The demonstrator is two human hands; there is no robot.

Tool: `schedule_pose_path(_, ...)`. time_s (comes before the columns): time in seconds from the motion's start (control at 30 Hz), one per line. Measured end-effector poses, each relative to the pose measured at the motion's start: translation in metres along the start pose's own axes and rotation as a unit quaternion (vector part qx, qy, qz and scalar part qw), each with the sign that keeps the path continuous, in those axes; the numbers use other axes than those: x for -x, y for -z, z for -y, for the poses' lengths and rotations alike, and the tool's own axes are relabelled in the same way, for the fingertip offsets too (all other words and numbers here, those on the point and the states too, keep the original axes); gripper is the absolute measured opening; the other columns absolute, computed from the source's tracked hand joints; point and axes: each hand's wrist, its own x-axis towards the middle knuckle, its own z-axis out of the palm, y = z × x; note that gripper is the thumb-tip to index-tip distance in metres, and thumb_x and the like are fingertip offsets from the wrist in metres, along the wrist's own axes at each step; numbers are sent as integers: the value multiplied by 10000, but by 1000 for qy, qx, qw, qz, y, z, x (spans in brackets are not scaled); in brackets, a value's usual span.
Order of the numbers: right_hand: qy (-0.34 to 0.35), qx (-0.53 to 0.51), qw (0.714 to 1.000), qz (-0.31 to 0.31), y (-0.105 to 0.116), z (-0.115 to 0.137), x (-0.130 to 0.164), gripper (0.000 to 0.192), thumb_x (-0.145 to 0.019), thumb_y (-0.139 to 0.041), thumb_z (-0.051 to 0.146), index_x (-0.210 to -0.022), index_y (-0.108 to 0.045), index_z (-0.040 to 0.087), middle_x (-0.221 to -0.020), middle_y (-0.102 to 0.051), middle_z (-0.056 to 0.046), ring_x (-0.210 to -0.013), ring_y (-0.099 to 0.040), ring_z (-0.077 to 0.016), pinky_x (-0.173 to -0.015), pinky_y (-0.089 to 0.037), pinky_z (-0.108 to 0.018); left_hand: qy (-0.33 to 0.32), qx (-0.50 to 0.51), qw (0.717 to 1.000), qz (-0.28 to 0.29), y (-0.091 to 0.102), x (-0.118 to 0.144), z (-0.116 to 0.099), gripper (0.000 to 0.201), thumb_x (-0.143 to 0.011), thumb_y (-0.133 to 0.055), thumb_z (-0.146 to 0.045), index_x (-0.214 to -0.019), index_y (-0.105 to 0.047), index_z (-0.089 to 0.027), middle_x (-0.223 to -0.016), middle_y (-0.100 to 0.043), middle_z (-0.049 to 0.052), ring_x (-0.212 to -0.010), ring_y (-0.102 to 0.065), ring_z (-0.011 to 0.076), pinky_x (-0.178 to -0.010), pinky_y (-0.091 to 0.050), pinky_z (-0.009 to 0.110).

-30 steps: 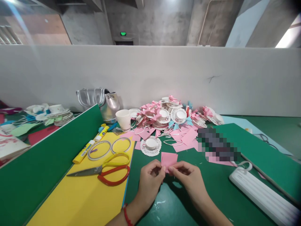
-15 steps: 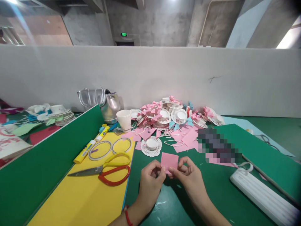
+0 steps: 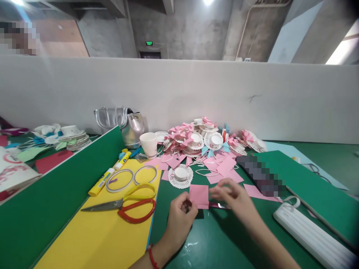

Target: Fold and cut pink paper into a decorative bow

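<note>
The left hand (image 3: 181,215) has its fingertips clamped on the nine o'clock edge of a square pink paper (image 3: 200,195). The right hand (image 3: 231,192) hovers just beside, at three o'clock; whether its blurred fingers meet, I cannot tell. Scissors (image 3: 121,203) lie toward nine o'clock.

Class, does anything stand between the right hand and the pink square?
Nothing visible stands between the right hand and the pink square, which the left hand holds. A slim, shiny thing, hard to identify, shows just below the gap in the picture.
</note>
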Motion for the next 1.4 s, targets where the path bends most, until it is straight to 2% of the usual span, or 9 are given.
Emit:
schedule_pose_path(0.03,-3,145,988,-61,17,-2,-12,263,-752,-441,478,-799,-459,221,-786,-690,-38,-748,-649,-187,-667,-485,-277,2,11,1000,-5,0,0,-1,101,-654,-478,-187,-559,-463,-157,-554,-451,-26,-527,-405,107,-494,-332,196)
schedule_pose_path(0.1,-38,236,963,-128,52,-9,-36,370,-708,-500,451,-965,-461,188,-994,-638,-135,-941,-584,-274,-783,-432,-372,8,33,999,-9,0,0,-3,100,-656,-469,-199,-567,-465,-156,-551,-434,-31,-530,-398,105,-489,-331,193)
schedule_pose_path(0.27,-172,369,898,-166,108,-36,-85,772,-587,-606,490,-1148,-423,-8,-1084,-456,-417,-1051,-413,-510,-750,-309,-586,30,44,998,-19,0,0,-6,113,-659,-470,-230,-568,-458,-164,-520,-394,-50,-466,-350,86,-410,-280,182)
schedule_pose_path(0.5,-204,416,880,-103,112,-56,-109,780,-545,-663,396,-1205,-380,93,-1056,-551,-296,-1009,-469,-460,-757,-337,-527,38,37,998,-21,1,0,-3,124,-655,-464,-241,-553,-442,-174,-488,-384,-62,-402,-315,70,-365,-242,181)
schedule_pose_path(0.77,-194,400,888,-116,115,-53,-112,761,-500,-669,351,-1168,-398,107,-1068,-547,-298,-1005,-456,-486,-742,-313,-570,38,45,998,-28,0,0,-2,124,-653,-484,-218,-543,-456,-168,-460,-400,-66,-393,-325,66,-365,-243,173)
schedule_pose_path(0.97,-77,304,943,-115,73,-14,-74,510,-630,-590,355,-1072,-484,123,-1069,-558,-242,-1052,-453,-413,-789,-323,-550,54,59,997,-24,1,-1,-7,211,-676,-521,-293,-519,-471,-161,-449,-434,-56,-389,-367,73,-384,-270,179)
schedule_pose_path(1.13,8,122,989,81,-11,8,-3,324,-728,-496,476,-756,-638,186,-627,-651,-16,-569,-611,-165,-515,-464,-248,61,65,996,-18,2,-2,-7,199,-675,-530,-297,-538,-496,-156,-437,-422,-63,-379,-349,69,-369,-248,174)
schedule_pose_path(1.23,-16,-127,984,122,-38,9,20,279,-694,-587,416,-675,-619,139,-500,-568,14,-445,-521,-108,-433,-405,-207,55,61,996,21,1,-1,-5,182,-694,-523,-305,-591,-504,-155,-462,-435,-62,-393,-362,73,-369,-256,175)
schedule_pose_path(1.4,-90,-293,946,106,-40,7,24,287,-657,-657,363,-540,-609,106,-479,-586,-20,-406,-503,-86,-420,-389,-197,48,34,998,33,-1,1,-6,192,-728,-488,-280,-575,-463,-168,-467,-427,-63,-408,-368,79,-389,-264,183)
